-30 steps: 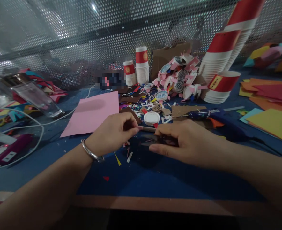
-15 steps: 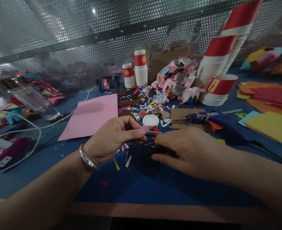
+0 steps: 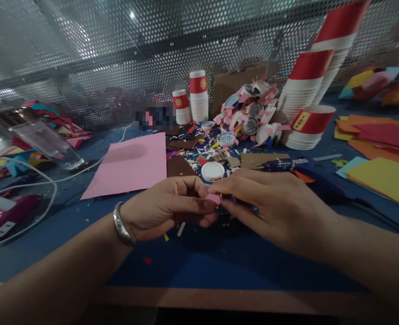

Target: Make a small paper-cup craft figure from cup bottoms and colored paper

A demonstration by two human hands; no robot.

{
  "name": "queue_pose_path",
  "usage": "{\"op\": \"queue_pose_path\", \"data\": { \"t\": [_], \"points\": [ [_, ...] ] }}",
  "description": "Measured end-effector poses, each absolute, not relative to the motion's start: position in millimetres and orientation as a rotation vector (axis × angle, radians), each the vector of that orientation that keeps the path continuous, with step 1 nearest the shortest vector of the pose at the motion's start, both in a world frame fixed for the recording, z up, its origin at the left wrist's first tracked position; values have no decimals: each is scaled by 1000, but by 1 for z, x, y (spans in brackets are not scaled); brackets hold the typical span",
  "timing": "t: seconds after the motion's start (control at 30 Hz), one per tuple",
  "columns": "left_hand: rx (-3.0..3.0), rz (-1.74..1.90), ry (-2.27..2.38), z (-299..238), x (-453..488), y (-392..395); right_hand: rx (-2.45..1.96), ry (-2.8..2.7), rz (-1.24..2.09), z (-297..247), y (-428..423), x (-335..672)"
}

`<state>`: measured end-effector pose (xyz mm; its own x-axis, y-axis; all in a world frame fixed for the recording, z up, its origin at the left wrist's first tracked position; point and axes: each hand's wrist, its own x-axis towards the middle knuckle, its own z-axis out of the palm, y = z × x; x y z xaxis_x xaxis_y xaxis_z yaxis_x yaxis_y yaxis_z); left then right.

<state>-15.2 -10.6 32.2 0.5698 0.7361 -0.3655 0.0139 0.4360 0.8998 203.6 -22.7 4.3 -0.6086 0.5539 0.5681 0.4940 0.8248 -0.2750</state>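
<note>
My left hand point(image 3: 165, 208) and my right hand point(image 3: 270, 205) meet fingertip to fingertip just above the blue table point(image 3: 199, 264). Both are closed in a pinch on a small pink paper piece point(image 3: 214, 198) held between them. A silver bracelet point(image 3: 120, 224) sits on my left wrist. A white round lid point(image 3: 212, 171) lies just beyond the hands, and paper scraps point(image 3: 181, 229) are scattered beneath them.
A pink sheet point(image 3: 132, 164) lies to the left of centre. Stacks of red and white paper cups point(image 3: 199, 95) point(image 3: 313, 90) stand at the back with a pile of decorated lids point(image 3: 250, 115). A blue glue gun point(image 3: 301, 168), coloured sheets point(image 3: 382, 174), a clear container point(image 3: 45, 142) and white cables point(image 3: 47, 189) surround them.
My hands lifted off the table and came together. The left hand let go of the thin stick it held; both now pinch a small pink piece.
</note>
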Motion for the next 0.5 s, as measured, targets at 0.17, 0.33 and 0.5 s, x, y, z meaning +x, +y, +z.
{"op": "queue_pose_path", "data": {
  "t": [0.17,0.33,0.5],
  "points": [
    [946,545,829,33,-14,-11,-752,-2339,3,5,-21,206],
    [1024,617,844,32,-14,-11,-771,-2298,197,6,-19,204],
    [1440,681,930,30,-14,-13,-879,-2240,553,10,-17,201]
  ]
}}
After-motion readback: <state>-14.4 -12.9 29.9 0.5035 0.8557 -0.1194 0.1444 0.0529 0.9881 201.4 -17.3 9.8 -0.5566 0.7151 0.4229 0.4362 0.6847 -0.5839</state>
